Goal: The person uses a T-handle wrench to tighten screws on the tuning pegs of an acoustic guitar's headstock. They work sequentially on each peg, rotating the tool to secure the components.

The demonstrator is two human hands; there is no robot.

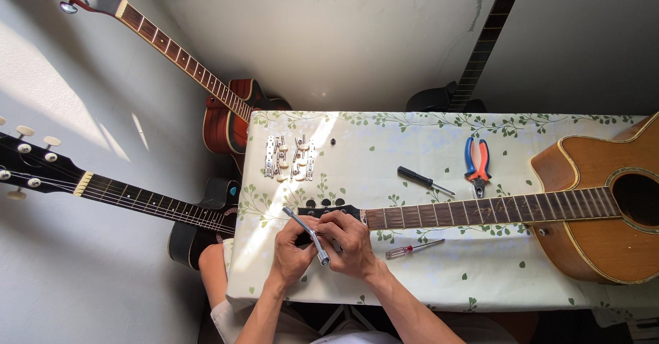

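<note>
Both hands, left hand and right hand, grasp a bent metal wrench over the guitar headstock. Beyond the fingers: leaf-print tablecloth, tuner strips, grey walls.

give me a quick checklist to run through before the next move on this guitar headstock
1. Both hands on the work: left hand and right hand at the headstock: ok.
2. Socket wrench in hand: ok.
3. Wrench seated on a nut: cannot tell, hidden by fingers.
4. Guitar lying flat on the table: ok.
5. Tuner sets, pliers and screwdrivers close by: ok.
</note>
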